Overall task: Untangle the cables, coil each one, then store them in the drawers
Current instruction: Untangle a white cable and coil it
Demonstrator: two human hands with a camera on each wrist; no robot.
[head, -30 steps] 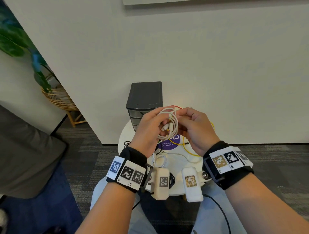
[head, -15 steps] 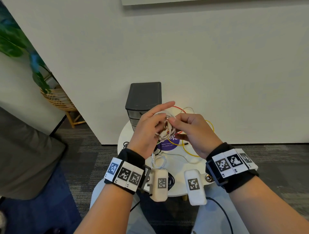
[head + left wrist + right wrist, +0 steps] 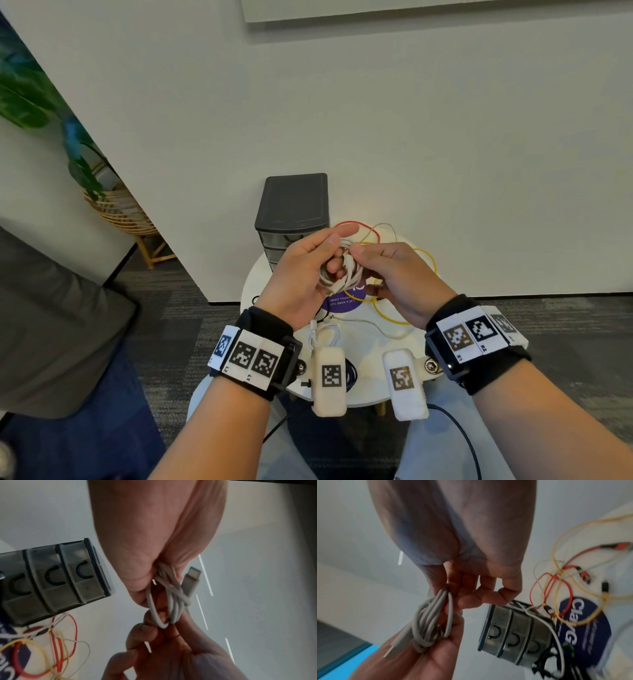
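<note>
Holding white cable [image 3: 342, 274] coil — both hands.

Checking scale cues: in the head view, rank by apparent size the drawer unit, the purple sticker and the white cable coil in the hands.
1. drawer unit
2. purple sticker, partly hidden, and white cable coil: too alike to rank.

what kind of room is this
Probably an office or lounge corner: grey carpet flooring, a small round white side table against a plain white wall, and a wicker-potted green plant.
</note>
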